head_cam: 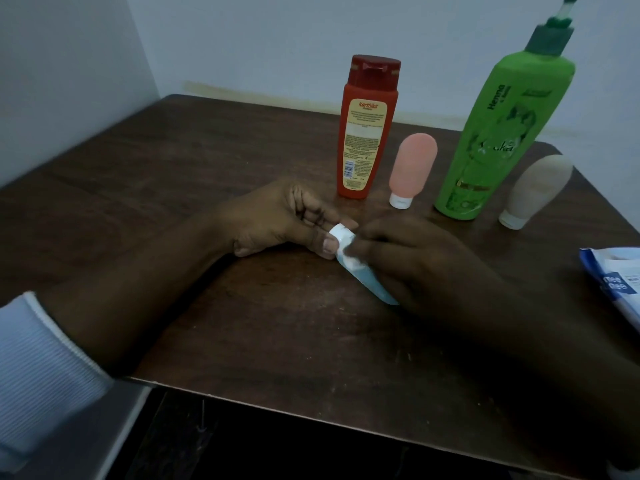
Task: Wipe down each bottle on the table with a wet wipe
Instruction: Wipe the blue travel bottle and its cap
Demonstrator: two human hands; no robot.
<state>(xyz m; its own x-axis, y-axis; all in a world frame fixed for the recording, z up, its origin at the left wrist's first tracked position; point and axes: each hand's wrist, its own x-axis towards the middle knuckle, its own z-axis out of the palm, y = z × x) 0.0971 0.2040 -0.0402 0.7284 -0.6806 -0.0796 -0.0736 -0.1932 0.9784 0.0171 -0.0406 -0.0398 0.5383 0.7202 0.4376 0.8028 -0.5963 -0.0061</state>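
So both hands are on the small blue tube [369,282], which sits near the middle of the dark wooden table [207,161], angled with its white cap [341,234] pointing away from the person. The left hand [277,220] pinches the cap end between thumb and curled fingers, with the heel of the hand resting on the table. The right hand [415,261] is curled over the tube's body from the other side. It's dark and a bit blurry, but the fingers do look wrapped round it. There's a scrap of white [348,259] under those fingertips that might be the wet wipe, honestly can't tell. Behind the hands the rest of the lineup stands in a row: a red-orange bottle [367,133] with a yellow label, a pink tube [412,168] standing on its white cap just beside it, a tall green pump bottle [498,133], and a beige tube [535,188], also cap-down and leaning a little. A blue and white wipes pack [616,282] lies at the right edge of the table, cut off by the frame. A pale ribbed sleeve [45,358] covers the left forearm.
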